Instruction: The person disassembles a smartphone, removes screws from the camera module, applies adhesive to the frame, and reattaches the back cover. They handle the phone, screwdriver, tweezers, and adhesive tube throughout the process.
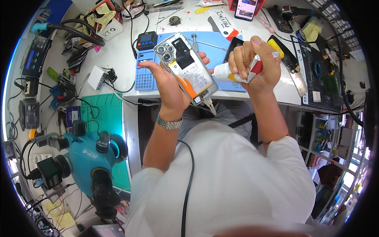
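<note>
My left hand (170,89) supports a smartphone (188,71) with its back cover off, tilted above the bench's front edge. Its battery, an orange strip, a black patch and the camera lenses show. The thumb stretches out to the left, and fingertips come round the phone's right edge. Closed around a white container (224,73) with red and yellow markings, perhaps a tube or bottle, is my right hand (254,63). The container's white end points left at the phone, close to its right edge. Much of its body is hidden by my fingers.
A blue repair mat (148,85) lies under a small black device (146,40) and a screwdriver (194,42). At left stands a teal microscope (89,158) beside a green mat (104,102). On the right are a black tray (316,75) and a metal blade (298,81).
</note>
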`<action>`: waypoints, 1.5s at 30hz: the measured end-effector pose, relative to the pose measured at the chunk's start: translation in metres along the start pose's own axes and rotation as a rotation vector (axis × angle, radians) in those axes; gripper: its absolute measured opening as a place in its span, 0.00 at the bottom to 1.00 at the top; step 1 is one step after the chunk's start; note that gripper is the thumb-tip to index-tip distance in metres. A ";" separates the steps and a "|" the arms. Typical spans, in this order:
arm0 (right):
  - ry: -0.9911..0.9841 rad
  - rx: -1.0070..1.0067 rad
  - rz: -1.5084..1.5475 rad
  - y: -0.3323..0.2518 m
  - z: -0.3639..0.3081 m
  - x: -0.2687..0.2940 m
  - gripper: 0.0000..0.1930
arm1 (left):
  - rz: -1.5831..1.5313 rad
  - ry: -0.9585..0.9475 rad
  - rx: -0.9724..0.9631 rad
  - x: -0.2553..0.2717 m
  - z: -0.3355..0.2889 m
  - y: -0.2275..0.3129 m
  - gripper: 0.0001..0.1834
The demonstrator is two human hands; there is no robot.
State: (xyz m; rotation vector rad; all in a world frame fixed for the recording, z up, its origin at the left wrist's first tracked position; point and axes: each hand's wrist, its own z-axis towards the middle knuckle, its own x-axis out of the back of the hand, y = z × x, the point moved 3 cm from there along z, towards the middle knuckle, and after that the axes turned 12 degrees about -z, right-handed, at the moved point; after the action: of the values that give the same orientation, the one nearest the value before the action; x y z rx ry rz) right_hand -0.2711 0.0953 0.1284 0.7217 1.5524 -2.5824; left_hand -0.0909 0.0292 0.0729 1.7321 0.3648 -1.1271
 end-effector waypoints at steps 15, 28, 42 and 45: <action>0.004 -0.152 -0.033 0.003 -0.019 -0.003 0.21 | -0.069 0.002 -0.003 0.009 0.011 0.001 0.66; -0.026 -0.268 0.007 0.013 -0.025 -0.029 0.23 | -0.016 -0.035 -0.031 0.005 0.012 -0.001 0.64; 0.036 -0.277 -0.033 0.010 -0.018 -0.019 0.24 | -0.056 -0.006 -0.022 0.008 0.013 -0.003 0.65; 0.000 -0.310 -0.010 0.013 -0.022 -0.025 0.24 | -0.021 -0.008 -0.016 0.008 0.013 -0.004 0.65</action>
State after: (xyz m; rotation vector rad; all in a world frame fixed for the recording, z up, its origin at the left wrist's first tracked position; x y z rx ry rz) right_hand -0.2379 0.1022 0.1195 0.6818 1.8987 -2.2672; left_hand -0.0963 0.0183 0.0630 1.7134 0.3868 -1.1424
